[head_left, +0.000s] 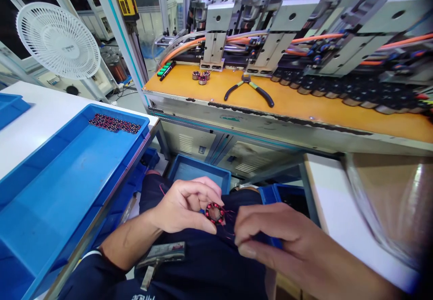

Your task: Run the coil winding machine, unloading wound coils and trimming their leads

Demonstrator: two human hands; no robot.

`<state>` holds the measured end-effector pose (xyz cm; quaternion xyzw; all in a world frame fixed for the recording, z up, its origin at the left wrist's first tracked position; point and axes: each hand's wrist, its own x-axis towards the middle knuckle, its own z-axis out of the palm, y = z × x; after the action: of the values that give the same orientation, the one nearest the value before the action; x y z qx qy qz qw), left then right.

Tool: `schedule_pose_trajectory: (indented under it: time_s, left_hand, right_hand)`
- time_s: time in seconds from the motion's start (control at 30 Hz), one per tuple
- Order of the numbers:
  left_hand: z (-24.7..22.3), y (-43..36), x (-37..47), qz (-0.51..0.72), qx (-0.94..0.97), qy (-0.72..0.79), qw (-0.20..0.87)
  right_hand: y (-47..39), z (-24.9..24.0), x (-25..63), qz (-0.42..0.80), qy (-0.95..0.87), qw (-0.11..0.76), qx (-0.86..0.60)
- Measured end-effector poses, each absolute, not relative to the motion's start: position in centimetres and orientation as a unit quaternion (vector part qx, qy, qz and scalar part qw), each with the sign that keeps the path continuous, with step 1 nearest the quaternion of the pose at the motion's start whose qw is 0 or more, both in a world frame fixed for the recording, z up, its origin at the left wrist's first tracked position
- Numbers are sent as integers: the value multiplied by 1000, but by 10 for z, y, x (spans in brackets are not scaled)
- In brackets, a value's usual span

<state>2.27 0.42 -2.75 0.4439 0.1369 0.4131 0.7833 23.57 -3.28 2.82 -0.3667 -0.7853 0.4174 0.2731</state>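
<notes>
My left hand (189,205) grips a small ring-shaped motor stator (207,215) between thumb and fingers, above my lap. Red windings sit around the stator's black ring, and its centre is open. Thin red wire ends (229,212) stick out from its right side. Close by on the right is my right hand (267,230), slightly blurred, its fingers curled and pinched together. A fine red wire runs from the stator to these fingertips; the exact pinch point is hidden behind the fingers.
A large blue tray (67,173) with many wound stators (115,123) stands at left. On the orange bench (189,88) lie cutting pliers (249,87), several stators (202,79) and a row of dark cylindrical parts (338,88), below machine heads (216,20). A fan (59,40) stands behind.
</notes>
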Motion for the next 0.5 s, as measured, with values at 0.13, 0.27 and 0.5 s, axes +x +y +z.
schedule_pose_trajectory:
  time_s: [0.13, 0.27, 0.5]
  left_hand:
    - [-27, 3, 23, 379, 387, 126, 831]
    - [-29, 1, 29, 342, 335, 97, 873]
    - [-34, -1, 32, 329, 322, 70, 885]
  right_hand:
    - [-27, 30, 243, 153, -858, 348, -346]
    - [-24, 34, 233, 83, -874, 372, -301]
    - [-23, 31, 227, 122, -875, 390, -261]
